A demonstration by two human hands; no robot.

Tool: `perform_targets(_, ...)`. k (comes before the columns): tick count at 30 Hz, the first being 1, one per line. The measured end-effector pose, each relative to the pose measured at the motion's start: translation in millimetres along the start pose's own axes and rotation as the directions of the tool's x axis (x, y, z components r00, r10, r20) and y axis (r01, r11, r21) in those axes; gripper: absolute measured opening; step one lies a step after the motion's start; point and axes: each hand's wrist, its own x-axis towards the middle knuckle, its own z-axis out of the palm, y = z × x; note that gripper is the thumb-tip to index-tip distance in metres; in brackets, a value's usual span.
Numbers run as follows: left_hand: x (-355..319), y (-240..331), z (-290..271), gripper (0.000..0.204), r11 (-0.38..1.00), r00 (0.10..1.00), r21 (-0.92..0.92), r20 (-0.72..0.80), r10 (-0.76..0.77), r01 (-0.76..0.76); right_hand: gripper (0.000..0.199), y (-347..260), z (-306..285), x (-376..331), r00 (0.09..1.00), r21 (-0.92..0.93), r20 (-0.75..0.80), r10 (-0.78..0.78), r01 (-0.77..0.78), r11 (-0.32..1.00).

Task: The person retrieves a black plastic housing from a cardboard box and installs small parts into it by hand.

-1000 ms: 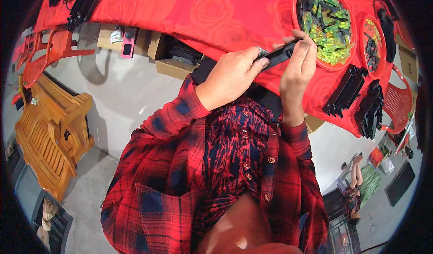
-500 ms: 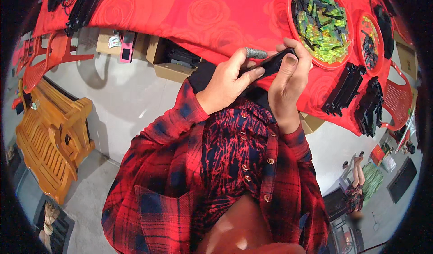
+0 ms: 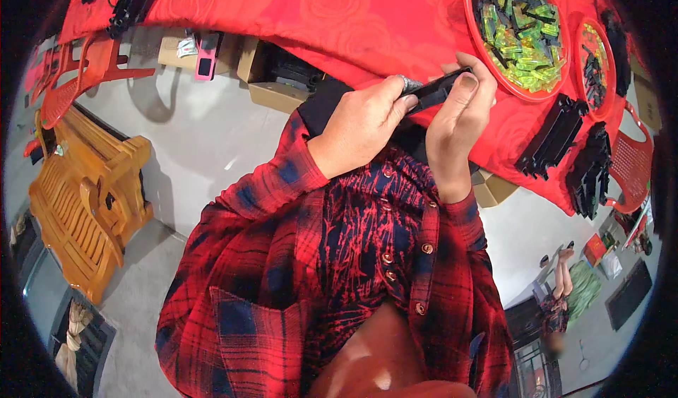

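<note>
- Gripping one end of a slim black part (image 3: 439, 91), your left hand (image 3: 364, 119) pinches it between thumb and bent fingers; a rough grey wrap (image 3: 409, 85) circles one finger.
- Your right hand (image 3: 460, 112) closes around the other end, thumb pressed flat along it, fingers curled behind.
- The part is long, narrow and straight-edged, with a smooth, plastic-looking surface. It slants upward to the right between your hands, by the table's near edge.
- Beyond it, you face a soft red tablecloth (image 3: 332, 6) patterned with large roses.
- To your right, a round red basin (image 3: 526, 97) holds a heap of small, slender pieces, some translucent yellow-green, some opaque black.
- Just beside it, a smaller red dish (image 3: 580, 69) holds similar bits.
- Nearer you on the cloth lie bundled black strips (image 3: 554, 137), their outlines notched.
- Below the table, at your left, an open cardboard box (image 3: 279, 97) contains dark pieces.
</note>
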Motion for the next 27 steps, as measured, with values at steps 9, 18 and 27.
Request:
perform_targets(9, -13.7, 0.9, -0.7, 0.017, 0.911, 0.961, -0.309, 0.121, -0.247, 0.273, 0.02, -8.7, -9.2, -16.5, 0.995, -0.154, 0.013, -0.1, 0.101, 0.983)
perform_targets(18, -7.1, -6.0, -2.9, 0.021, 0.733, 0.864, -0.515, 0.46, -0.202, 0.445, 0.026, 11.2, -14.5, -3.4, 0.978, 0.182, 0.083, 0.192, -0.204, 0.962)
perform_targets(27, -16.2, 0.2, -5.1, 0.022, 0.983, 0.967, 0.033, 0.176, -0.182, 0.179, 0.025, 8.0, -13.7, -12.2, 0.984, 0.271, 0.116, 0.134, -0.161, 0.949)
